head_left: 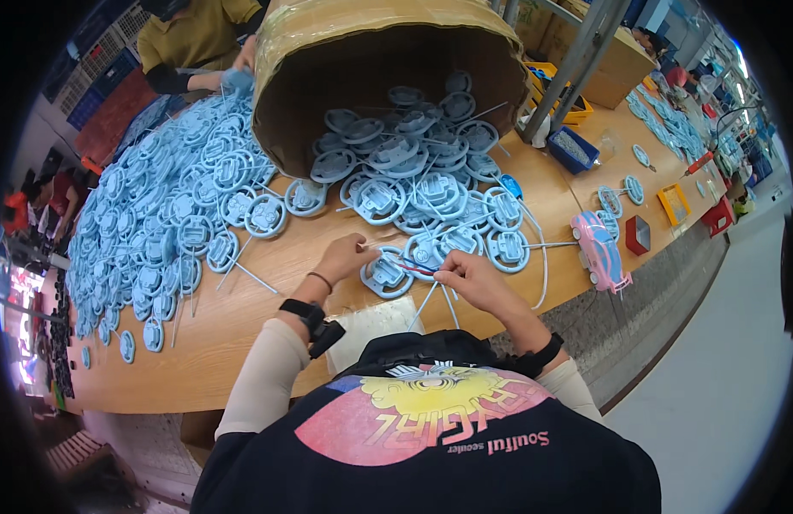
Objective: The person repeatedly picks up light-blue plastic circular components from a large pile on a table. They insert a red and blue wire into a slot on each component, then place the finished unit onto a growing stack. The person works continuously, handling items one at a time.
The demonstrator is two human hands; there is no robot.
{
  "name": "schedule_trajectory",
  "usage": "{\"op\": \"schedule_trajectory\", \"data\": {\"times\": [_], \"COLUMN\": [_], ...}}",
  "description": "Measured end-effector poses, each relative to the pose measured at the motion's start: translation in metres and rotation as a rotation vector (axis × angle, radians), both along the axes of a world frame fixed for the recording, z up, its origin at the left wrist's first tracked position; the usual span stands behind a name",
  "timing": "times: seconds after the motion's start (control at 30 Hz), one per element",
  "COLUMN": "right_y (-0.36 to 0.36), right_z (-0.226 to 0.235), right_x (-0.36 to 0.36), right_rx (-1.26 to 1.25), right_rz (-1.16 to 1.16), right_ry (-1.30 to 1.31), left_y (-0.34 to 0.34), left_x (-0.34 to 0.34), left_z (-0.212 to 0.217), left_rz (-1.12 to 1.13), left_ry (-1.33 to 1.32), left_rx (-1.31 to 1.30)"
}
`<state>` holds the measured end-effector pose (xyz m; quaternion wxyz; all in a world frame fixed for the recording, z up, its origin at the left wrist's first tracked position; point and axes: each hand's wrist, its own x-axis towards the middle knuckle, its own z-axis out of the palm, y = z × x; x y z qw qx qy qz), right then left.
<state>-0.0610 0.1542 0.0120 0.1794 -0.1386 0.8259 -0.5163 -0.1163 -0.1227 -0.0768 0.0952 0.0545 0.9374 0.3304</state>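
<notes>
A light-blue toy steering wheel [384, 278] lies on the wooden table in front of me, its moulded hub facing up. My left hand [345, 259] is at its left edge, fingertips pinched on the rim. To the right, my right hand [475, 279] is closed on the ends of thin red and blue wires [417, 267], which stretch over the wheel. More wheels lie just beyond my hands, and pale thin rods or tubes stick out toward me under my right hand. The exact finger contact is too small to make out.
A large cardboard drum [281, 111] lies on its side, wheels spilling out. A big heap of wheels [156, 206] covers the left. Rightward are a pink toy car [598, 248], a blue bin [573, 151], a yellow tray [673, 204] and a metal post [576, 68]. A co-worker [191, 43] handles wheels far left.
</notes>
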Motion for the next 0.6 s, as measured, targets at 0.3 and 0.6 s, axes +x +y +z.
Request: {"op": "schedule_trajectory", "data": {"times": [0.3, 0.6], "right_y": [-0.002, -0.023], "right_z": [-0.004, 0.015], "right_x": [0.003, 0.014], "right_rx": [0.004, -0.062], "right_rz": [0.009, 0.163], "right_ry": [0.014, 0.156], "left_y": [-0.005, -0.050], "left_x": [0.008, 0.086], "left_z": [0.006, 0.112], "left_rz": [-0.092, 0.295], "left_ry": [-0.622, -0.301], "left_rx": [0.262, 0.935]}}
